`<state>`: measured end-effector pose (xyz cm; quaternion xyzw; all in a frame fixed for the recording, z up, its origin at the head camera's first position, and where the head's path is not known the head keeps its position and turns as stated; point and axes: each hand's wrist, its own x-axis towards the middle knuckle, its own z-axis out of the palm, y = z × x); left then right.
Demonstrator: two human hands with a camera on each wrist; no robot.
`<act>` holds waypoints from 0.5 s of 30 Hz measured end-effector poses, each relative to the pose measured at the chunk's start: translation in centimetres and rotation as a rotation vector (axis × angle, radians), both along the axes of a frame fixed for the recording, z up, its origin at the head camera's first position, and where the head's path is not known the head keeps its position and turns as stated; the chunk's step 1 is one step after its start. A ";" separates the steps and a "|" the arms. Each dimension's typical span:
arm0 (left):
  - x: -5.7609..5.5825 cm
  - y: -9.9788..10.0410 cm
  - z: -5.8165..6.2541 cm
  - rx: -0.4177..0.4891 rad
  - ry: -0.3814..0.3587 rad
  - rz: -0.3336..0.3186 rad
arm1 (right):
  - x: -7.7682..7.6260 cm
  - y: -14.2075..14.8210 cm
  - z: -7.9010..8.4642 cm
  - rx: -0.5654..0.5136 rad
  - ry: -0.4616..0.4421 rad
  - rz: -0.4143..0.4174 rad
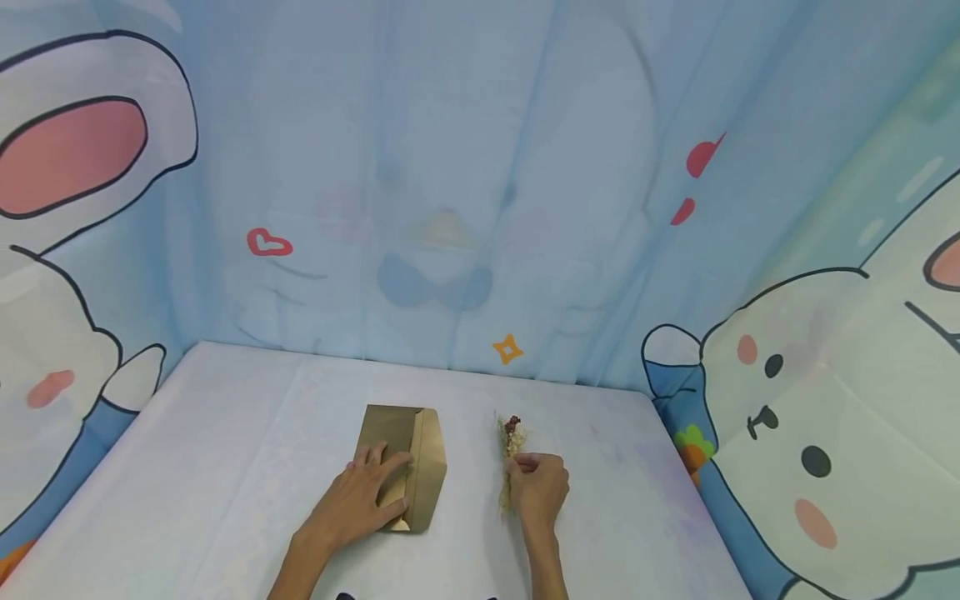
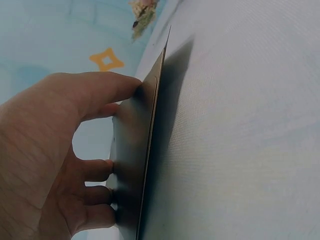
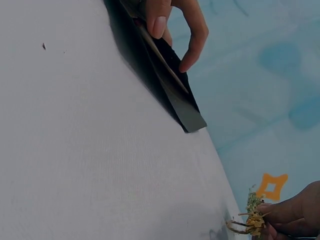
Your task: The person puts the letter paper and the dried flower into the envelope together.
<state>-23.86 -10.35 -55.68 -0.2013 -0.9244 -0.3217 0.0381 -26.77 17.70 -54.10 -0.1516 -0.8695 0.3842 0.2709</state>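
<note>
A gold envelope [image 1: 429, 467] lies on the white table with its flap side up and the flap folded out to the right. My left hand [image 1: 356, 504] rests on it, fingers spread, thumb and index fingertip near the edge of its opening. From the right wrist, the mouth of the envelope [image 3: 189, 117] looks parted under those fingertips. Right of the envelope, my right hand [image 1: 542, 492] pinches a small bunch of dried flowers [image 1: 512, 432] between thumb and fingers. Its dark red bloom points away from me and the stems toward me.
A white cloth covers the table [image 1: 247, 450]. Behind it hangs a pale blue curtain [image 1: 480, 125] printed with cartoon rabbits. A small dark speck [image 3: 44, 46] lies on the cloth.
</note>
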 end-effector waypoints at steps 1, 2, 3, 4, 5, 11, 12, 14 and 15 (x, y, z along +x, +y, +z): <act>0.0 0.0 0.0 0.002 -0.002 -0.001 | 0.0 -0.1 0.0 -0.002 -0.001 0.003; 0.0 -0.1 0.0 0.004 0.000 -0.001 | -0.1 -0.3 0.1 -0.004 0.004 0.012; -0.1 -0.1 -0.1 0.006 -0.001 0.000 | -0.1 -0.4 0.1 -0.007 0.005 0.019; -0.1 -0.1 -0.1 0.010 -0.004 -0.002 | -0.1 -0.5 0.2 -0.010 0.006 0.025; -0.1 -0.1 -0.2 0.012 -0.008 -0.005 | -0.1 -0.7 0.2 -0.017 0.008 0.031; -0.3 -0.1 -0.4 0.014 -0.011 -0.014 | 0.0 -1.8 1.0 -0.054 -0.005 0.074; -0.3 -0.1 -0.4 0.014 -0.007 -0.013 | 0.0 -2.1 1.1 -0.054 -0.002 0.083; -0.3 -0.1 -0.4 0.013 -0.002 -0.013 | -0.1 -2.5 1.3 -0.056 -0.004 0.095; -0.3 -0.1 -0.3 0.014 -0.001 -0.013 | -0.1 -2.7 1.4 -0.053 -0.003 0.101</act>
